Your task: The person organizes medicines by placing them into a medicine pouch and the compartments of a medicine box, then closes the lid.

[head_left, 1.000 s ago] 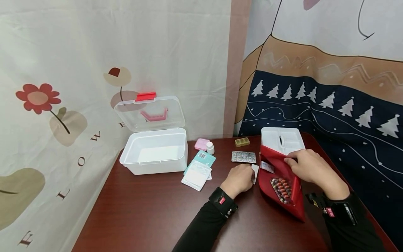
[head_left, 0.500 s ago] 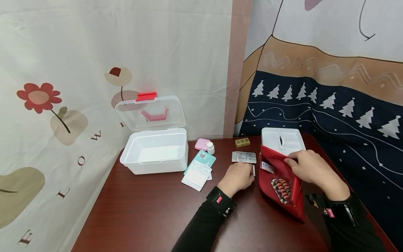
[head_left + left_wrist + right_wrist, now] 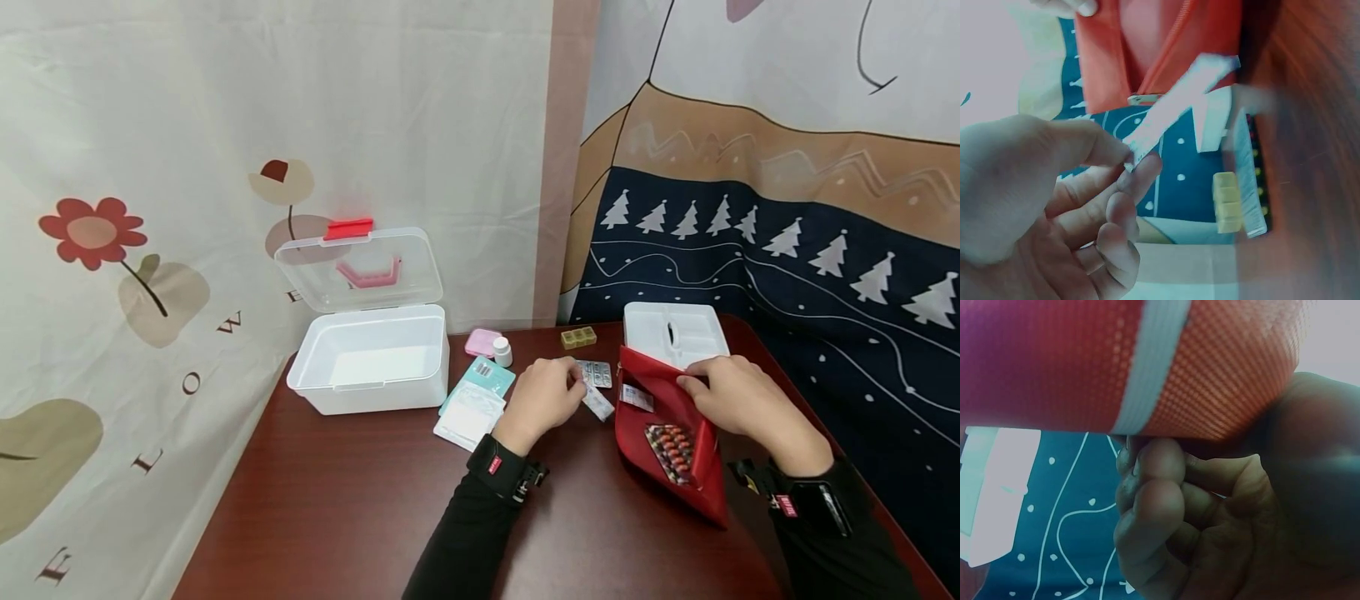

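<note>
My left hand [image 3: 542, 402] pinches one end of a narrow white packet [image 3: 597, 403] between thumb and index finger. In the left wrist view the packet [image 3: 1175, 103] slants up from the fingertips, slightly blurred. A silver blister pack [image 3: 597, 374] lies just beyond that hand, partly covered by it. My right hand [image 3: 738, 400] grips the upper edge of a red zip pouch [image 3: 663, 387] and holds its mouth wide. Inside the pouch show a blister pack of red-and-black capsules [image 3: 672, 452] and a white label [image 3: 637, 397]. The right wrist view shows fingers under the red fabric [image 3: 1229, 362].
A clear-lidded white box [image 3: 367, 358] stands raised-lid at the back left. Beside it lie teal and white packets [image 3: 471, 412], a pink case [image 3: 481, 342] and a small white bottle [image 3: 502, 352]. A yellow pill box [image 3: 578, 337] and white case [image 3: 675, 327] sit at the back.
My left hand has lifted the white packet from beside the pouch and moved left and back with it. The right hand keeps its hold on the pouch.
</note>
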`<state>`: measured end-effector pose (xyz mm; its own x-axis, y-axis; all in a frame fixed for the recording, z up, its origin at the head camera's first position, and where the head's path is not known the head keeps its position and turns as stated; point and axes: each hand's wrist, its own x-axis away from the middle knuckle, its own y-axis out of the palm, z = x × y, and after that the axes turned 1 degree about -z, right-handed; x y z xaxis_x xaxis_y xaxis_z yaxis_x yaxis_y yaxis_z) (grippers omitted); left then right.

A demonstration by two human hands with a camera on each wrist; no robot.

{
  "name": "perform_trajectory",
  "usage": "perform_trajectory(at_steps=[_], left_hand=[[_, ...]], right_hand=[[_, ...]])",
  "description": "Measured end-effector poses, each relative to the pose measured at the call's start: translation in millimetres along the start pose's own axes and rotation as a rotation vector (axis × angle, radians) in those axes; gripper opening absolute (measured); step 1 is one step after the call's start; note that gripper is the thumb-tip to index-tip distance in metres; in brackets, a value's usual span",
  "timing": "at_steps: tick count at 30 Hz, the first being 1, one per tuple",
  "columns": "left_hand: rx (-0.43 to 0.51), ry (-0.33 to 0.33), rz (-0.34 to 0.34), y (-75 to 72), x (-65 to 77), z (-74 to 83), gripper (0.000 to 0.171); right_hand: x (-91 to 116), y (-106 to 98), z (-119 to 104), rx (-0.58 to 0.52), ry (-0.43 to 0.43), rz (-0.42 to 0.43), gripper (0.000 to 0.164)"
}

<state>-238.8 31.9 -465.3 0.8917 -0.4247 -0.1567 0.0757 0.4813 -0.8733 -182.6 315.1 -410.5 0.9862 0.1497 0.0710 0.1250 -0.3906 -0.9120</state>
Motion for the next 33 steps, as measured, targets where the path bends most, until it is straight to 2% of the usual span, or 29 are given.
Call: perform_trajectory(at_steps=[3, 7, 12, 16, 21, 24, 28, 33], left_hand=[[0.042, -0.022, 0.04, -7.5, 1.3, 0.1, 0.012], [0.086, -0.012, 0.082, -16.8, 3.2, 1.9, 0.013], [0.145, -0.001, 0.103, -24.7, 4.8, 5.7, 0.013], [0.22, -0.011, 0.108, -25.7, 4.9, 10.1, 0.013], [0.382, -0.042, 0.088, -19.5, 5.9, 17.8, 0.012], [0.446, -0.06, 0.078, -10.9, 5.2, 23.6, 0.012], [0.46, -0.069, 0.073, 1.8, 4.9, 31.3, 0.011], [0.461, -0.1, 0.03, 14.7, 7.1, 41.4, 0.011]], right_hand=[[-0.1, 0.0, -0.5, -0.004, 0.0, -0.001, 0.033], [0.3, -0.2, -1.2, -0.009, 0.001, -0.002, 0.033], [0.4, -0.4, -1.5, -0.008, 0.004, -0.002, 0.034], [0.5, -0.2, -1.2, -0.006, 0.003, -0.003, 0.034], [0.5, 0.6, -1.4, -0.006, 0.0, 0.005, 0.033], [0.9, 0.4, -1.5, -0.011, -0.002, 0.006, 0.033], [1.2, 0.4, -1.6, -0.014, -0.004, 0.003, 0.032], [1.4, 1.1, -2.6, -0.019, -0.006, 0.0, 0.032]])
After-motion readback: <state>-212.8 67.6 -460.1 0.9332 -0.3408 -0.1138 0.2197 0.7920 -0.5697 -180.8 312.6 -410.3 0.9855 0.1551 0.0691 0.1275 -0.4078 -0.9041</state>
